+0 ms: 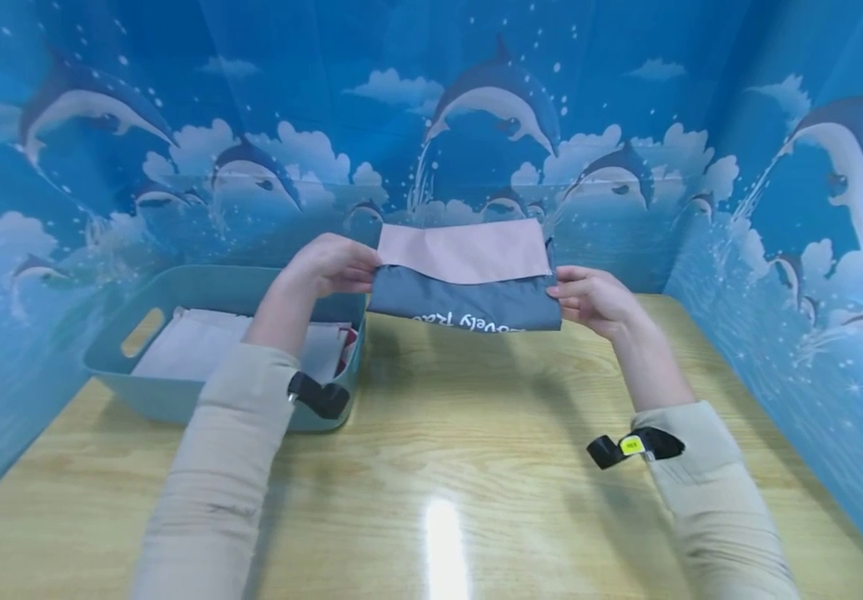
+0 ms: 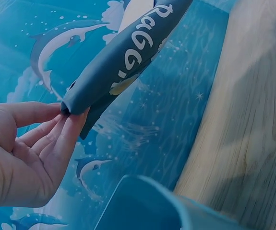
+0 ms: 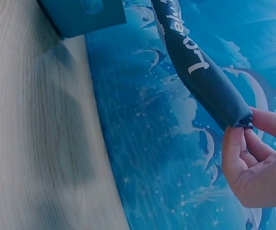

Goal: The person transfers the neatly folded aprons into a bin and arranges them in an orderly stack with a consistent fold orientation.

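A folded fabric piece (image 1: 469,275), pink on top and dark grey-blue below with white lettering, hangs stretched between both hands above the table. My left hand (image 1: 338,263) pinches its left end between thumb and fingers. At the opposite end, my right hand (image 1: 594,298) pinches the edge the same way. Seen from the left wrist, the left hand (image 2: 32,148) grips one corner of the dark fabric (image 2: 109,67). In the right wrist view the fabric (image 3: 205,81) looks like a folded roll, its end held by the right hand (image 3: 262,158).
A teal plastic basket (image 1: 138,387) with a handle slot stands on the wooden table (image 1: 431,467) at the left, under my left forearm. Folded pale cloths (image 1: 191,346) lie in it, with something red at one side. Dolphin-printed walls (image 1: 491,167) enclose the table's back and sides.
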The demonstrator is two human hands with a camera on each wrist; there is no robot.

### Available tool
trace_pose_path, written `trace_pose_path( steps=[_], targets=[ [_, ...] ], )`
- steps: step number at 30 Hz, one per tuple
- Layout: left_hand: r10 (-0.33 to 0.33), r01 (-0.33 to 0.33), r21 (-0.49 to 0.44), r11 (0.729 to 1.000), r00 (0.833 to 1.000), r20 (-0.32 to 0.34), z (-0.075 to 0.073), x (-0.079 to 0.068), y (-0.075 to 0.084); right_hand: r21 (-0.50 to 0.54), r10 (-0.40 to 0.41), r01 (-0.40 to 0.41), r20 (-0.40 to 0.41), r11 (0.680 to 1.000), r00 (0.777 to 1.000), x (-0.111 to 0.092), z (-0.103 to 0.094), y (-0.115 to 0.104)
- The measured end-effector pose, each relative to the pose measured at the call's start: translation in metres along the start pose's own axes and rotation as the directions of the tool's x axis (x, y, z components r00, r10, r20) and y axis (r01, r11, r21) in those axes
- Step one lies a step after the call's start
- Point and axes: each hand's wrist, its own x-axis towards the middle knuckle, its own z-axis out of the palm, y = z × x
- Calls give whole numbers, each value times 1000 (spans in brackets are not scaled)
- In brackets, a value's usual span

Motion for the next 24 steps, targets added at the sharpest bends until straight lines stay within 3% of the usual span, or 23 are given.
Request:
trace_pose_path(
  steps=[16,24],
  targets=[
    [-3,4,34,999,1000,-19,-31,-9,-10,-94,-40,45,53,995,998,19,29,6],
    [9,-8,45,999,1000,-26,-41,-13,-12,-65,-22,25,51,998,998,23,39,9]
  ],
)
